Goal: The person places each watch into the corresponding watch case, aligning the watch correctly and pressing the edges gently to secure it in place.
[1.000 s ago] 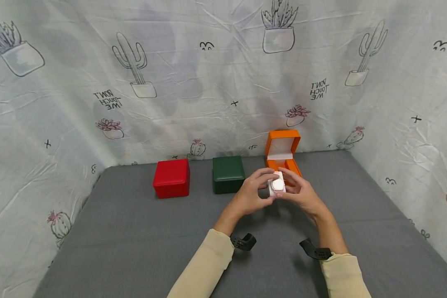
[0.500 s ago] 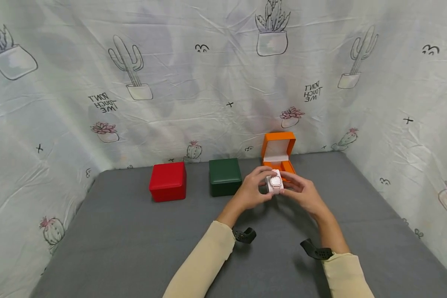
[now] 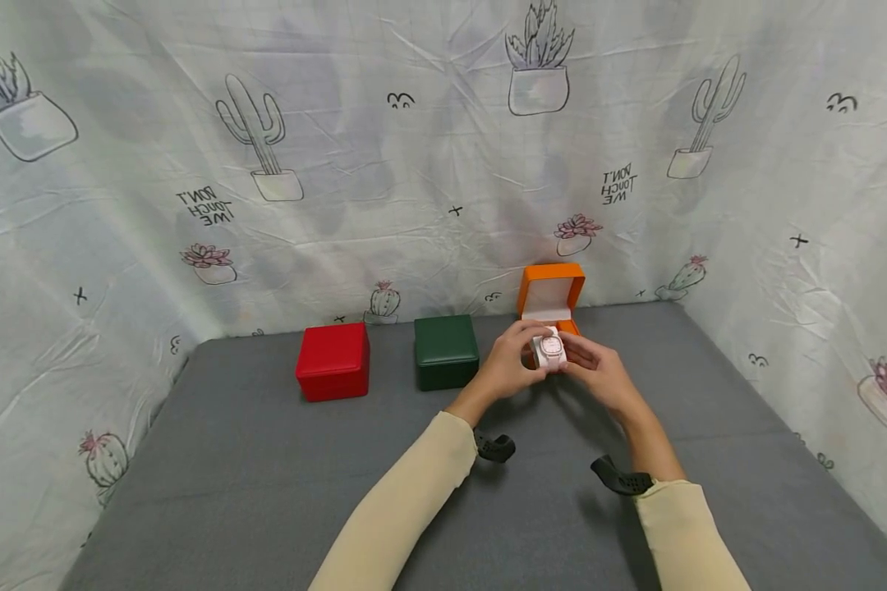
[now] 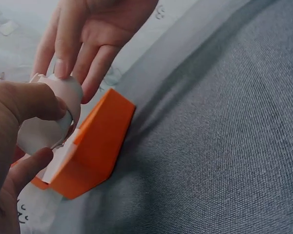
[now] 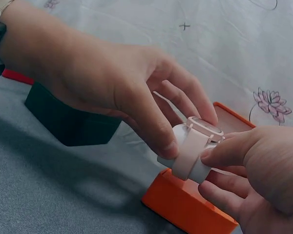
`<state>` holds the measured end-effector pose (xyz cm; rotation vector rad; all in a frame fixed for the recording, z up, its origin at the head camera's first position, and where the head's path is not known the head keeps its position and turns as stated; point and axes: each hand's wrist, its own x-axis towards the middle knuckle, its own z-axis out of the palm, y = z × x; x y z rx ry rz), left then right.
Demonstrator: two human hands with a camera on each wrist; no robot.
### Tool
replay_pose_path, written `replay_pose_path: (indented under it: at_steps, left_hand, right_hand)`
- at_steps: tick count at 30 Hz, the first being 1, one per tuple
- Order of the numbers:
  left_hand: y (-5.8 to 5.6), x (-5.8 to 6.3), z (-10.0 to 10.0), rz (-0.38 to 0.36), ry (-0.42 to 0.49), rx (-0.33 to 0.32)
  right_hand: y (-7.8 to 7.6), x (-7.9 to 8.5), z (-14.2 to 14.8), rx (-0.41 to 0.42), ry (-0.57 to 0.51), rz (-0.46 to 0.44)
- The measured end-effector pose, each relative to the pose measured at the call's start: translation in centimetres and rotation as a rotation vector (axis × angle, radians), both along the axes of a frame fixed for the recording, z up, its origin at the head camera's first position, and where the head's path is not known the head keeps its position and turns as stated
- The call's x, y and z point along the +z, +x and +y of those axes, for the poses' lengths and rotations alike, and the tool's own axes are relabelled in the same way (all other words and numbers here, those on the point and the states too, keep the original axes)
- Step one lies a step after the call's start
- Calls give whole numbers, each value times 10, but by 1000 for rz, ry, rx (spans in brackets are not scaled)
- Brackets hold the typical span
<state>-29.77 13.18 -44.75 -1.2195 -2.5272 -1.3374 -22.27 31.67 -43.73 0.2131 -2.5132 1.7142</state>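
Both hands hold a pink wristwatch (image 5: 190, 152) wrapped round a white watch pillow (image 5: 200, 171). The left hand (image 3: 512, 361) grips the pillow's left side, its thumb on the near face in the right wrist view. From the other side the right hand (image 3: 597, 373) pinches it between thumb and fingers. The watch's face points up toward the head camera. Right behind and below the hands stands an orange watch box (image 3: 552, 273), lid raised, showing a pale lining; its base is partly hidden by the hands. In the left wrist view the pillow (image 4: 39, 134) overlaps the box.
A closed dark green box (image 3: 447, 351) stands left of the hands, with a closed red box (image 3: 333, 361) farther left. All rest on a grey cloth-covered table (image 3: 266, 492). A white curtain (image 3: 414, 164) with cactus prints hangs behind and at both sides.
The hands have brought the watch on its pillow slightly away from the person, over the orange box's base. The watch face has turned into clearer view. The closed boxes stay put.
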Motion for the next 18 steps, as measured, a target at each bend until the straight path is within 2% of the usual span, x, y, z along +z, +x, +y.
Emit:
replay_pose_path:
  at_steps: [12,18]
  left_hand:
    - [-10,1,15,-29,-71,5]
    - [-14,3,21,-52,-91,16]
  right_hand:
    - [-10,-2,6,-99,22,-38]
    - [-12,-2,13,-100,51,-64]
